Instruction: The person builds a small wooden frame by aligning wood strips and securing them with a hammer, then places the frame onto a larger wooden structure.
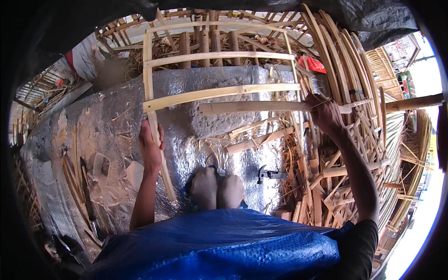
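A ladder-like frame of pale bamboo strips (196, 95) stands in front of me, three cross slats joined to two side rails. My left hand (151, 140) is closed round the lower part of its left side rail (166, 175), just below the lowest cross slat. To the right, my right hand (324, 114) grips a rough, flat bamboo slat (252, 108) near its right end. That slat lies roughly level, below the lowest cross slat, and its left end stops short of the left rail. The right fingers partly hide the slat and the right rail behind.
A claw hammer (271, 174) lies on the silvery sheet (179, 135) right of my knees. Beneath the slat sits a grey stone block (219, 123). Bamboo strips (336, 70) and sticks crowd the right side. A blue tarp (214, 242) covers my lap. Clear plastic pieces (100, 175) lie left.
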Motion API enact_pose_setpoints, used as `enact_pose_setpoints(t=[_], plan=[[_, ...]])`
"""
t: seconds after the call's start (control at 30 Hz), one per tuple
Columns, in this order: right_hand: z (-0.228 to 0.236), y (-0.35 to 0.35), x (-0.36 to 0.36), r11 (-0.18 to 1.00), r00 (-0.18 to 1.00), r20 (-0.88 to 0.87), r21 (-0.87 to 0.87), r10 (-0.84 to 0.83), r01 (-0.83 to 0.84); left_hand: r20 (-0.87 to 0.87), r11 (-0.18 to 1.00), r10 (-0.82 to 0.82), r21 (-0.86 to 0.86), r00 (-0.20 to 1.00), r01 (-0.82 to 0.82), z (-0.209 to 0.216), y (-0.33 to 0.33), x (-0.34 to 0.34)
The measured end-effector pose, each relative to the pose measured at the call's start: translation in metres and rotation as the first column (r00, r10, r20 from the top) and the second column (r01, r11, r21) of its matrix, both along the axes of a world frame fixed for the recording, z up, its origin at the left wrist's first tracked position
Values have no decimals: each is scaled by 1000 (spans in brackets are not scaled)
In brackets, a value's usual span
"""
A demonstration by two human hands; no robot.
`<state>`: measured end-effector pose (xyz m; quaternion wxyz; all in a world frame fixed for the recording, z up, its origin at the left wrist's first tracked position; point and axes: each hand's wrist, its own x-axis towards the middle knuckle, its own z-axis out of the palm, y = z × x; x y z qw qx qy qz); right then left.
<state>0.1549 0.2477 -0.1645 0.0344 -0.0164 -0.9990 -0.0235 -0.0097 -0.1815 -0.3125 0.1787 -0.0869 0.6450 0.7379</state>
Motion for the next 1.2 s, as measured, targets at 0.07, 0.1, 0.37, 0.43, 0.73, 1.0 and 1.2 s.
enact_pose_setpoints(t=[0.07, 0.1, 0.37, 0.43, 0.73, 1.0, 1.2], plan=[[-30, -20, 0, 991, 998, 41, -125, 54, -49, -36, 984, -143, 98, 989, 146, -1, -3, -11], [-45, -34, -3, 992, 993, 118, -123, 12, 2, -18, 980, -134, 144, 991, 135, -6, -6, -17], [-117, -77, -31, 944, 959, -21, -172, 282, -282, -127, 981, -192, -65, 973, 185, -1, -8, -26], [-116, -88, -40, 944, 962, 5, -196, 273, -267, -118, 967, -231, -134, 966, 215, 0, -15, -25], [-130, -69, -20, 942, 980, -48, -269, 194, -200, -27, 953, -247, -187, 969, 237, -14, -17, -22], [-138, -55, 63, 874, 921, -82, -292, 382, -388, -17, 967, -105, -233, 994, 98, -7, -2, -14], [-127, -51, 101, 919, 994, -2, -381, 107, -100, -165, 956, -170, -265, 971, 123, -14, -13, -24]])
